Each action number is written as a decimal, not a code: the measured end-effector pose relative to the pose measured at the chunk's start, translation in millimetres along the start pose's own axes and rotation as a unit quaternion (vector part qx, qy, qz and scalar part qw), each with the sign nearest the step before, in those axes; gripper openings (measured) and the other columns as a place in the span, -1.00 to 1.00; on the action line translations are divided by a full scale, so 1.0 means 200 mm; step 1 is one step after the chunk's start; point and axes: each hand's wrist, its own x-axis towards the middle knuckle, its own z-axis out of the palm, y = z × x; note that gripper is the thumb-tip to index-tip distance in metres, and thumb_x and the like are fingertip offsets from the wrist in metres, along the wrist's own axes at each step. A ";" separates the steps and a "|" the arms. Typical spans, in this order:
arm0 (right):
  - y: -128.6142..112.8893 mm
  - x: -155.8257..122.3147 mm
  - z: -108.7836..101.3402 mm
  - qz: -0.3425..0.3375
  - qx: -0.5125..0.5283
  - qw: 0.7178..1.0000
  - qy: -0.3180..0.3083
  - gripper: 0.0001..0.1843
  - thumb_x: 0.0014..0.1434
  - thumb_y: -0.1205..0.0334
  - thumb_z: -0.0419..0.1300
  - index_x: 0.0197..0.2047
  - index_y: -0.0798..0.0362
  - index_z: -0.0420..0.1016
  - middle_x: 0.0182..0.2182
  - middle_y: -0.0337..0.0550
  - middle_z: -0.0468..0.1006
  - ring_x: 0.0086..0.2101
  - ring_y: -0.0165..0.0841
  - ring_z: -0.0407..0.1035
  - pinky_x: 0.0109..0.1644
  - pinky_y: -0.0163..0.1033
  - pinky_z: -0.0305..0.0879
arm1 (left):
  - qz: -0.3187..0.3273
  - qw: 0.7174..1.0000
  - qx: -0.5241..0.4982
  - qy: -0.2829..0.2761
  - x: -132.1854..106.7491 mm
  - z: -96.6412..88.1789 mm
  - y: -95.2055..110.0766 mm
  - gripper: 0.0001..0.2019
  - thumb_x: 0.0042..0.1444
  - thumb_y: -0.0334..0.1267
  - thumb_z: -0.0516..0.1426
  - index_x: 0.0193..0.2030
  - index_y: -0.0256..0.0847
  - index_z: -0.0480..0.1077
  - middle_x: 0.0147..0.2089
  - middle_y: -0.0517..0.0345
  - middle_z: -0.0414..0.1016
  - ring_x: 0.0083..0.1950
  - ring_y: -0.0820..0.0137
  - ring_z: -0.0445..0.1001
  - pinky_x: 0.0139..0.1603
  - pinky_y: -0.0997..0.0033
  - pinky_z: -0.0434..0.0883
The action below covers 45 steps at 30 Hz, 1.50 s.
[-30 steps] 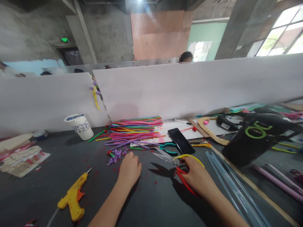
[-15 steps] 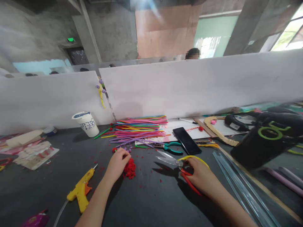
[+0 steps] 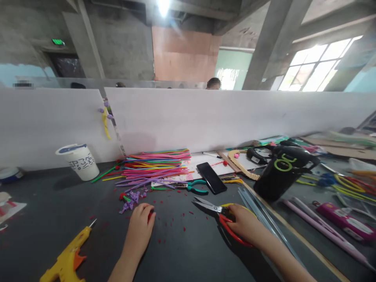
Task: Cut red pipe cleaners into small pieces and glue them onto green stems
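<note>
My right hand [image 3: 245, 226] grips the red and yellow handles of a pair of scissors [image 3: 216, 211], whose steel blades point left and are slightly apart above the dark table [image 3: 182, 254]. My left hand [image 3: 139, 227] rests knuckles-up on the table, fingers curled over a small red fuzzy piece [image 3: 150, 214] that barely shows at the fingertips. Purple cuttings [image 3: 132, 197] and red crumbs lie just beyond it. A stack of coloured pipe cleaners [image 3: 155, 166] lies further back.
A yellow glue gun [image 3: 67, 260] lies at the lower left, a white paper cup [image 3: 79, 160] at the back left. Teal pliers [image 3: 190, 187], a black phone [image 3: 211, 178], a black bag [image 3: 279, 172] and clear glue sticks [image 3: 261, 213] sit right of centre. White divider boards [image 3: 205, 117] close the back.
The camera view has swung right and up. My left hand has drawn back and now covers the red fuzzy piece that showed beside it. My right hand keeps the scissors.
</note>
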 end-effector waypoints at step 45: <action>-0.80 0.68 0.33 -0.291 -0.099 0.950 0.055 -0.71 0.20 0.20 0.07 -0.02 0.13 0.31 -0.07 -0.06 0.37 -0.16 -0.29 0.34 -0.12 -0.08 0.31 | -0.013 1.000 -0.013 0.022 -0.02 0.07 -0.03 -0.80 0.03 -0.36 0.04 -0.19 -0.23 0.38 -0.13 -0.02 0.39 -0.07 0.22 0.35 -0.04 0.11 0.30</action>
